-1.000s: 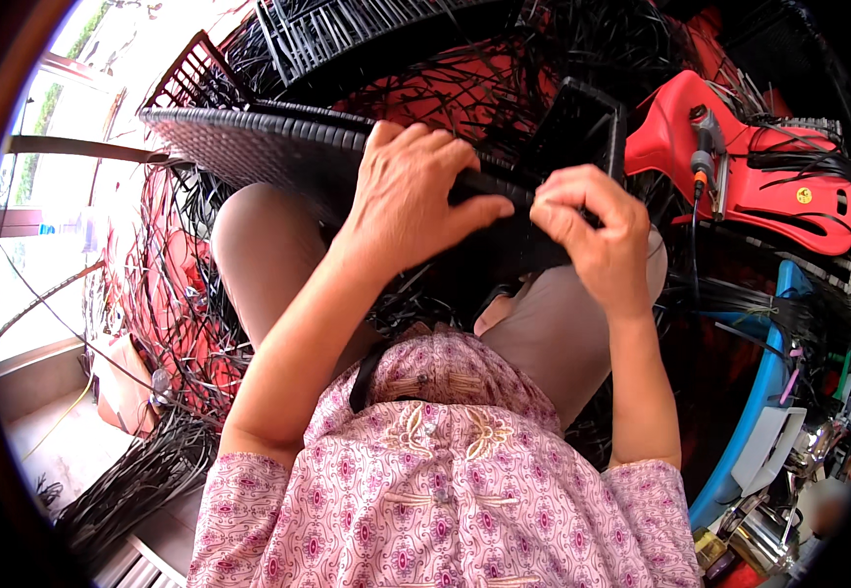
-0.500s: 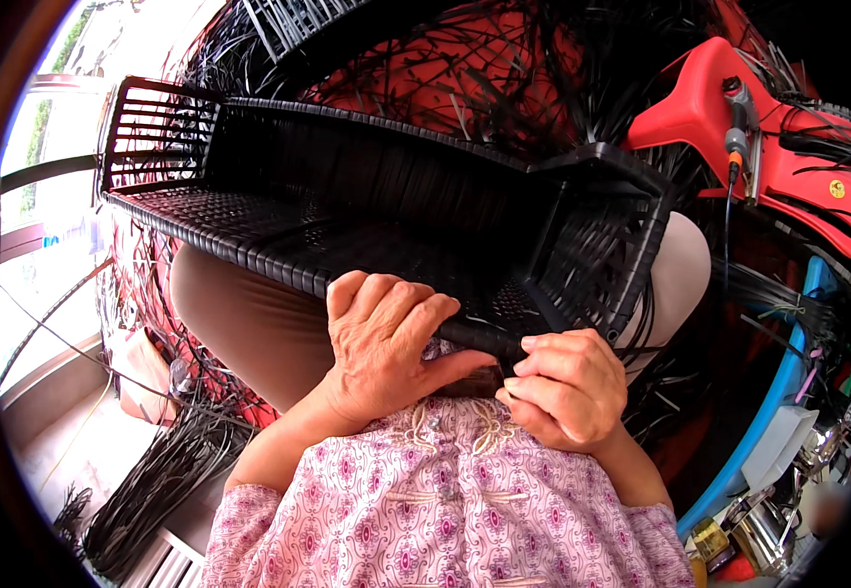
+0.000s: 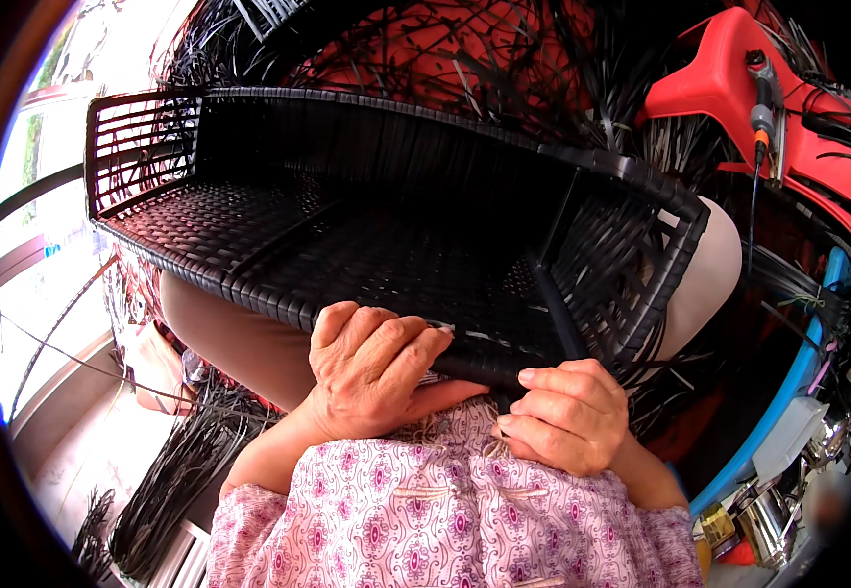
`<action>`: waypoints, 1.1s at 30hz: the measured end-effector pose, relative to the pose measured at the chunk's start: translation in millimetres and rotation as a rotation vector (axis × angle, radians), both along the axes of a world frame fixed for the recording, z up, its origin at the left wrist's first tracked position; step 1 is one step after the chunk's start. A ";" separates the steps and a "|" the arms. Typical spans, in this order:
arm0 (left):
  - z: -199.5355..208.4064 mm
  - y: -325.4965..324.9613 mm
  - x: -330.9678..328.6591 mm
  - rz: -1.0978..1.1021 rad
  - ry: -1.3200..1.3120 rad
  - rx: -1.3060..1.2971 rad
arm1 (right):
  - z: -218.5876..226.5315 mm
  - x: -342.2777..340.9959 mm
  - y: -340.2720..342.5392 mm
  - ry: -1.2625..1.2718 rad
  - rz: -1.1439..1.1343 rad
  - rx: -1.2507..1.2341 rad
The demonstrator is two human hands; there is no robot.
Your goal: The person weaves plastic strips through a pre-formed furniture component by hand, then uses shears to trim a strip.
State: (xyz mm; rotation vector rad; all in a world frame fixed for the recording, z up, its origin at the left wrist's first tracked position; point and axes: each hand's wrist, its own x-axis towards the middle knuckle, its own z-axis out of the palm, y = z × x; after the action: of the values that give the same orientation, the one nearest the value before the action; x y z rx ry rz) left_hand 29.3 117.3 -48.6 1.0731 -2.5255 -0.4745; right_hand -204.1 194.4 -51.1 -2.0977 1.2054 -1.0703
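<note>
A long black woven basket frame (image 3: 185, 220) lies across my lap, its open inside facing up. Its left end is slatted, while the right end has a looser weave. My left hand (image 3: 371, 367) is closed over the near rim, fingers on top and thumb underneath, pointing right. Beside it, my right hand (image 3: 572, 416) has its fingers curled in a pinch below the rim's right part. A short dark strip (image 3: 504, 402) shows at those fingertips, partly hidden by them.
Loose black strips (image 3: 195, 470) lie in a bundle at lower left, with more on red material (image 3: 386, 59) beyond the basket. A red plastic stool (image 3: 729, 69) at upper right carries a corded tool (image 3: 762, 113). A blue-rimmed tub (image 3: 773, 416) stands at right.
The basket has tipped slightly, showing more of its woven bottom, and its near edge sits a little lower. Both hands have moved slightly downward with it, keeping their grips.
</note>
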 end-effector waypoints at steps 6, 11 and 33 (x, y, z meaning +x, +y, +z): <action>9.5 -5.1 -3.5 0.075 0.074 0.033 | 2.3 1.7 -6.2 0.027 0.009 -0.112; 7.3 -14.4 -12.9 0.101 0.119 -0.013 | -4.4 -0.6 -18.8 0.092 -0.026 -0.228; 29.0 -33.5 -42.7 -0.085 0.018 0.030 | -1.7 -4.4 -19.8 0.031 -0.167 -0.287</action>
State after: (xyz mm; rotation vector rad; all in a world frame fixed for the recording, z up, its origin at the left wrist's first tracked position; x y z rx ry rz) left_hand -13.4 83.8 -19.6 0.9703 -2.5634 -0.5439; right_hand -208.5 174.6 -52.9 -2.2626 1.3281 -1.3609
